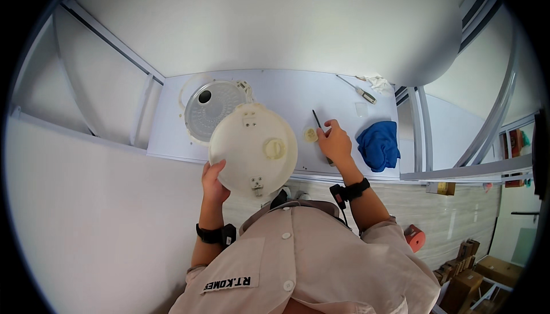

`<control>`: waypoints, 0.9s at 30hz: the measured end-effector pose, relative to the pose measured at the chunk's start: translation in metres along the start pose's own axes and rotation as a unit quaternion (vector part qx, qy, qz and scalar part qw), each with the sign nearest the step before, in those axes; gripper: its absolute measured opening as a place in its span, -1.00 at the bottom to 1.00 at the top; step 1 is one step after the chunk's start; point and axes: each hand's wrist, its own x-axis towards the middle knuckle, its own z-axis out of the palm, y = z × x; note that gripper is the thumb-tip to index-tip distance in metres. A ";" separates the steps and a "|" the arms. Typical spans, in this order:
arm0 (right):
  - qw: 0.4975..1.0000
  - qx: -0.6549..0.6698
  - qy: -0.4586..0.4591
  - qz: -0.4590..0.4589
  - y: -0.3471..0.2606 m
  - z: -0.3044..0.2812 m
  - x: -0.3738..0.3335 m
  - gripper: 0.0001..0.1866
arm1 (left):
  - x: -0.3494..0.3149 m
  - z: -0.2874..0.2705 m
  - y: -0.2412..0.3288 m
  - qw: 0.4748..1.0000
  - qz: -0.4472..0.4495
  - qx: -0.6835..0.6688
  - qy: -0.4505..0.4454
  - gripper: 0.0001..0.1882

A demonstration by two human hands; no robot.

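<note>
My left hand grips the lower left edge of a round off-white appliance lid, thumb on its face. The lid is raised above the table's front edge, with a yellowed round cap and small metal brackets on it. It partly covers a round silver metal plate with a dark hole, lying in a pale rim. To the right, my right hand is closed around the handle of a dark-shafted screwdriver, whose tip points away from me. Beside those fingers lies a small round yellowish part.
On the white table, a second screwdriver lies at the back right near crumpled white tissue and a small clear piece. A blue cloth is bunched at the right end. Metal frame posts stand beyond it.
</note>
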 end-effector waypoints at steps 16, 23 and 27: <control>0.993 -0.095 -0.063 -0.025 0.048 -0.033 -0.045 -0.45 | 0.048 0.047 -0.042 0.998 -0.044 0.019 -0.042 -0.51; 0.989 -0.096 -0.106 -0.027 0.052 -0.013 -0.051 -0.31 | 0.059 0.033 -0.056 0.990 -0.047 0.108 -0.073 -0.53; 0.990 -0.097 -0.103 -0.024 0.060 0.002 -0.046 -0.36 | 0.053 0.025 -0.054 0.982 -0.043 0.170 -0.067 -0.51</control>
